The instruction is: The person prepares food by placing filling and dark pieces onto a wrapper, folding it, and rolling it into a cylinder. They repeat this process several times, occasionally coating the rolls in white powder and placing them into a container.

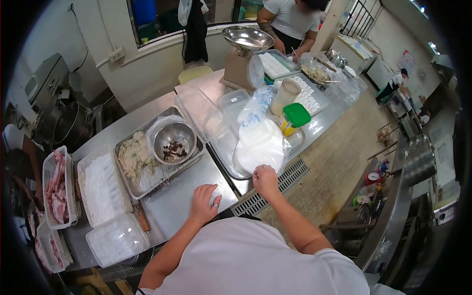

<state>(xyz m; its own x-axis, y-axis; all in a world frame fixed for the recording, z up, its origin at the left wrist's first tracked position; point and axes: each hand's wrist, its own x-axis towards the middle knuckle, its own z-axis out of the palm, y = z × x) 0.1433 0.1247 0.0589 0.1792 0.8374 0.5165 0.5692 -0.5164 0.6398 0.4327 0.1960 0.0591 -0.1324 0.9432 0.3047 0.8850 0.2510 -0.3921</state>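
Note:
My left hand (204, 201) rests flat on the steel table (169, 209), fingers spread, holding nothing; a ring shows on one finger. My right hand (264, 179) pinches the lower edge of a clear plastic bag of white powder (259, 142) that lies on a steel tray (223, 152). Just left of the hands, a metal tray (129, 184) holds a pale minced mixture (132, 157) and a steel bowl (173, 140) with dark bits inside.
A weighing scale (243, 56), clear lidded tubs (201, 113), a green-lidded jar (294, 118) and trays of white dumplings (275, 64) stand further along. Another person (290, 22) works at the far end. Baskets of raw meat (58, 189) sit at left, a floor drain grate (268, 189) below.

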